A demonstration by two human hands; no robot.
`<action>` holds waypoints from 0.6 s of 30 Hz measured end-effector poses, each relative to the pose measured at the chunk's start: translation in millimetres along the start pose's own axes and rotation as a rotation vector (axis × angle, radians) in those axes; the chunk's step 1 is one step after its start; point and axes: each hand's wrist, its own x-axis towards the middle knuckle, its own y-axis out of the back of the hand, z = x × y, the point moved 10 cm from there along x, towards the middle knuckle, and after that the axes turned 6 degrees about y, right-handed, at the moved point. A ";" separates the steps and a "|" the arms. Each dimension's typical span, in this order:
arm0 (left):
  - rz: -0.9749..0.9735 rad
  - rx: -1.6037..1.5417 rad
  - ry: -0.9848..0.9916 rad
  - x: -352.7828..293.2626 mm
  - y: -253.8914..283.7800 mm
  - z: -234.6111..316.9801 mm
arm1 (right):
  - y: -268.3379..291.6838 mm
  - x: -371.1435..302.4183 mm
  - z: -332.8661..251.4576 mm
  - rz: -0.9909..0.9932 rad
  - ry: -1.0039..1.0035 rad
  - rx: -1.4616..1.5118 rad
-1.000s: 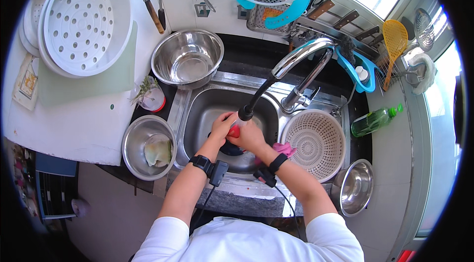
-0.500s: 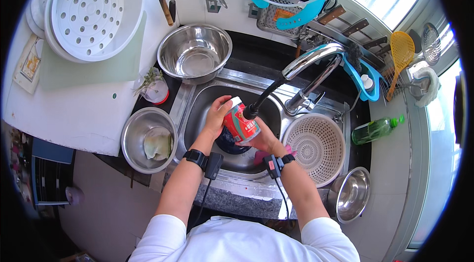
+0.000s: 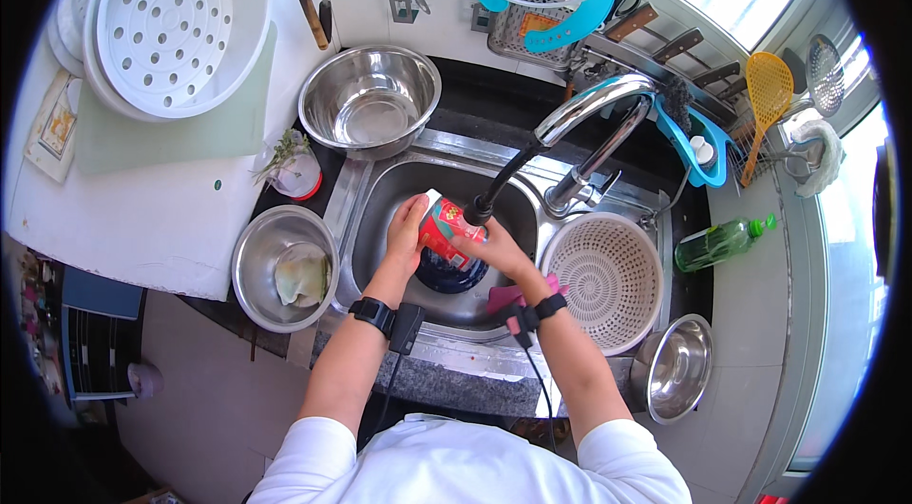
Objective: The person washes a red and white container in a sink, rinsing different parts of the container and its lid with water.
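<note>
Over the steel sink, a red jar with a white end is held tilted. My left hand is wrapped around its left side by the white end. The fingers of my right hand press on the other end. Just above the jar hangs the black spout of the chrome faucet; whether water runs I cannot tell. Beneath the jar, a dark blue round thing sits in the sink, partly hidden by the jar. A pink cloth lies at the sink's right front corner, under my right wrist.
A steel basin stands behind the sink. Left of it are a plastic tub and a steel bowl with pale food. To the right are a beige colander, another steel bowl and a green bottle.
The jar has turned and shifted slightly left in my hands. My right hand has moved from beneath its lower end up onto its side. More of the dark blue thing shows now.
</note>
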 end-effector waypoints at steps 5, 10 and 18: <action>-0.036 -0.149 -0.073 -0.7 -3.5 5.1 | -18.6 -18.7 2.8 -0.042 -0.249 0.508; -0.003 -0.113 0.103 -2.5 -21.2 -42.5 | 6.7 -10.6 -5.1 0.331 0.277 -0.296; -0.123 -0.016 0.185 -17.4 -30.1 -61.8 | 25.5 6.1 40.6 0.414 0.050 -0.366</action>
